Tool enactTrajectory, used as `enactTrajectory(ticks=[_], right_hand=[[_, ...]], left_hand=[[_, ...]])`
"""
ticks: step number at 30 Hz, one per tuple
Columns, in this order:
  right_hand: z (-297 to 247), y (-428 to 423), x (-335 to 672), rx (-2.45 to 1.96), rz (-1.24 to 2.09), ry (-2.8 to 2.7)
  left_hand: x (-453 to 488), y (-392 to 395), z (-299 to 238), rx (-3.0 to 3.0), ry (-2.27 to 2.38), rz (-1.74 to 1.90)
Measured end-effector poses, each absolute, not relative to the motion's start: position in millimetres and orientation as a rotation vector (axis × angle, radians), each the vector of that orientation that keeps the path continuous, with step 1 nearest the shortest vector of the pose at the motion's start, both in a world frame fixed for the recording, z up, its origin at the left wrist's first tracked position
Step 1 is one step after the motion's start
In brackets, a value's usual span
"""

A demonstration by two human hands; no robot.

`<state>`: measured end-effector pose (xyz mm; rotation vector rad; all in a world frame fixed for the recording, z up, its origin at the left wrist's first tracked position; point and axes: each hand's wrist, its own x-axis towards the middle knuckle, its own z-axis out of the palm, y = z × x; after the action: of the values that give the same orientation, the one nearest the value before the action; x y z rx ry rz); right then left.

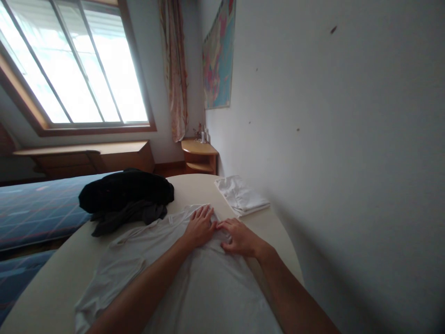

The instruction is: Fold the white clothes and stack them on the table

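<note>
A white T-shirt (215,287) lies spread on the round cream table, its far end under my hands. My left hand (201,226) rests flat on the cloth near the far end, fingers stretched out. Just to its right, my right hand (240,237) touches the shirt's right edge with bent fingers. A gap shows between its thumb and index finger, and the tips of both hands nearly meet. Beyond them sits a folded white garment (243,197) by the table's right edge.
Black clothing (127,191) and a dark grey garment (132,215) are heaped at the table's (194,183) far left. Beside it is a bed with a blue checked mattress (38,204). A white wall (333,153) borders the right side. A corner shelf (200,147) stands behind.
</note>
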<state>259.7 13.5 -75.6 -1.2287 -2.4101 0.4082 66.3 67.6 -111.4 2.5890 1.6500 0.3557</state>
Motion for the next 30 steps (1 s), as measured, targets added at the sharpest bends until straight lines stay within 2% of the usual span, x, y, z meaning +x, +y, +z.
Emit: enactTrajectory(ticks=[5, 10, 17, 23, 30], right_hand=[[-76, 10, 259, -1.353, 0.373, -2.423], [-74, 9, 251, -1.269, 0.328, -2.469], [-77, 0, 232, -1.152, 0.432, -2.611], [-80, 2, 230, -1.138, 0.413, -2.538], [-83, 3, 231, -1.310, 0.514, -2.565]], left_hand=[[51, 71, -112, 2.483, 1.828, 0.393], [38, 78, -118, 2.496, 1.738, 0.381], [40, 93, -121, 2.538, 1.589, 0.364], [43, 99, -117, 2.565, 1.557, 0.433], [27, 85, -100, 2.477, 1.892, 0.591]])
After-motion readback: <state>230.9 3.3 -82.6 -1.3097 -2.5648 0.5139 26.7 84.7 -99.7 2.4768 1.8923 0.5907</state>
